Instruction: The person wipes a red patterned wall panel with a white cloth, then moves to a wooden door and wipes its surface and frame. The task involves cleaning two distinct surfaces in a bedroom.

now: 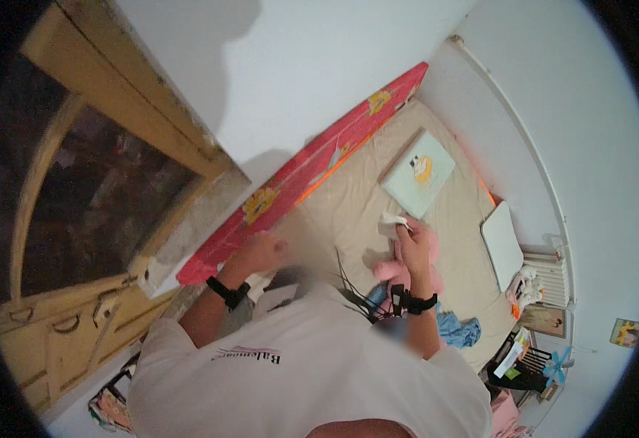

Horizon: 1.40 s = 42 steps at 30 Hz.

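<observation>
My right hand [417, 246] is above the bed, its fingers pinching a small white piece of cloth or paper [391, 223]. Beneath that hand and forearm lies a pink plush toy [388, 270], partly covered by them. My left hand [267, 253] hovers near the padded pink headboard [308, 169]; its fingers look curled, but a blurred patch hides part of it, so I cannot tell what it holds. Both wrists wear black straps. A light green pillow or cushion [420, 175] with a yellow-and-white cartoon figure lies just beyond my right hand.
A beige sheet [352, 202] covers the bed. Blue denim-like cloth [459, 330] lies by my right forearm. A white board [501, 246] leans at the bed's far side near a radiator [549, 276]. Wooden cabinets [62, 323] stand left; a blue fan [557, 366] is at right.
</observation>
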Each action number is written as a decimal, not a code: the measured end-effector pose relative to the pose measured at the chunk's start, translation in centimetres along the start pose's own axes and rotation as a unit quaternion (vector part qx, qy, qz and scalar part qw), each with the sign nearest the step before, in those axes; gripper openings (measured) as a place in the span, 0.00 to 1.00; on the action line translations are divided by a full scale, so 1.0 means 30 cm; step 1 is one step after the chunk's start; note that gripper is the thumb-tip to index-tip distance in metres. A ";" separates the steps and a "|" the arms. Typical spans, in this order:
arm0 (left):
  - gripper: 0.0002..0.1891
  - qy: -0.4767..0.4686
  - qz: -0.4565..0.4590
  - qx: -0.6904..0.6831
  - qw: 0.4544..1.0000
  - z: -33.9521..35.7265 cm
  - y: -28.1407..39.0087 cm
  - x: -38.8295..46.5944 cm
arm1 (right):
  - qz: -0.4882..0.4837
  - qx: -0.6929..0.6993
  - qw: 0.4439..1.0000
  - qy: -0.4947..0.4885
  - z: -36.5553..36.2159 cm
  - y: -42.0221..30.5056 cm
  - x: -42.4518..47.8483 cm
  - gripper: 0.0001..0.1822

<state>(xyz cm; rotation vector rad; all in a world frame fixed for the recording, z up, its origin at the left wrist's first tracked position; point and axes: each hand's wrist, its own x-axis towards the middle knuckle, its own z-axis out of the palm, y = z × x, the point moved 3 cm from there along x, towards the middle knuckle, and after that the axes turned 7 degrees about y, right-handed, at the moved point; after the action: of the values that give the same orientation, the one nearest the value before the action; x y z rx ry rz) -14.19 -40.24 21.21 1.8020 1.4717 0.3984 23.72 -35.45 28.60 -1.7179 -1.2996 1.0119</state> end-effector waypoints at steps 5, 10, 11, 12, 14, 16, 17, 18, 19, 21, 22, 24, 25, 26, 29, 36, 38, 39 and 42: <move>0.14 0.058 -0.020 -0.005 0.998 -0.035 0.090 -0.074 | -0.013 0.022 1.000 0.003 -0.072 0.100 -0.084 0.10; 0.14 0.152 -0.069 -0.005 0.986 -0.061 0.126 -0.241 | -0.210 -0.051 0.976 0.019 -0.086 0.082 -0.203 0.10; 0.14 0.177 -0.078 -0.027 0.981 -0.057 0.126 -0.300 | -0.215 -0.027 0.976 0.014 -0.095 0.130 -0.215 0.10; 0.14 0.200 -0.095 -0.096 0.970 -0.066 0.141 -0.367 | -0.159 -0.084 0.983 -0.040 -0.111 0.124 -0.233 0.11; 0.14 0.251 -0.104 -0.250 0.929 -0.059 0.175 -0.521 | -0.163 -0.081 0.979 -0.096 -0.157 0.177 -0.241 0.11; 0.15 0.344 -0.097 -0.328 0.874 -0.031 0.167 -0.699 | -0.162 -0.085 0.973 -0.140 -0.165 0.211 -0.244 0.12; 0.17 0.405 -0.104 -0.318 0.851 -0.019 0.172 -0.796 | -0.158 -0.087 0.972 -0.150 -0.164 0.224 -0.247 0.12; 0.18 0.482 -0.107 -0.303 0.815 -0.011 0.166 -0.888 | -0.153 -0.078 0.968 -0.185 -0.179 0.251 -0.214 0.12; 0.19 0.554 -0.104 -0.283 0.776 0.004 0.147 -0.960 | -0.148 -0.070 0.963 -0.214 -0.179 0.280 -0.186 0.12; 0.20 0.650 -0.126 -0.249 0.707 0.049 0.147 -1.153 | -0.149 -0.087 0.951 -0.255 -0.142 0.253 -0.209 0.12; 0.20 0.675 -0.146 -0.246 0.680 0.080 0.147 -1.231 | -0.153 -0.096 0.946 -0.270 -0.130 0.252 -0.201 0.12; 0.21 0.708 -0.183 -0.235 0.641 0.142 0.173 -1.324 | -0.174 -0.107 0.933 -0.296 -0.094 0.226 -0.205 0.12; 0.21 0.707 -0.195 -0.234 0.638 0.168 0.192 -1.337 | -0.190 -0.109 0.927 -0.303 -0.071 0.182 -0.202 0.11; 0.21 0.706 -0.206 -0.233 0.637 0.197 0.207 -1.347 | -0.205 -0.110 0.922 -0.308 -0.052 0.157 -0.196 0.11; 0.21 0.704 -0.227 -0.247 0.626 0.285 0.241 -1.390 | -0.225 -0.109 0.907 -0.338 0.026 0.146 -0.154 0.11; 0.21 0.667 -0.219 -0.213 0.680 0.263 0.380 -1.315 | -0.261 -0.156 0.897 -0.321 0.154 0.186 -0.090 0.18; 0.21 0.662 -0.214 -0.208 0.687 0.227 0.424 -1.271 | -0.252 -0.106 0.893 -0.357 0.138 0.193 -0.074 0.17; 0.21 0.657 -0.218 -0.210 0.690 0.232 0.446 -1.254 | -0.245 -0.104 0.898 -0.352 0.111 0.221 -0.063 0.16; 0.21 0.641 -0.219 -0.171 0.716 0.211 0.487 -1.182 | -0.229 -0.113 0.907 -0.334 0.031 0.353 -0.037 0.13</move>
<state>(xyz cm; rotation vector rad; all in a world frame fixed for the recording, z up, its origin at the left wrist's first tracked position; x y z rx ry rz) -10.03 -76.24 35.26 0.6474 2.3781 1.7546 26.76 -38.67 18.89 -1.1346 -2.2078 1.2384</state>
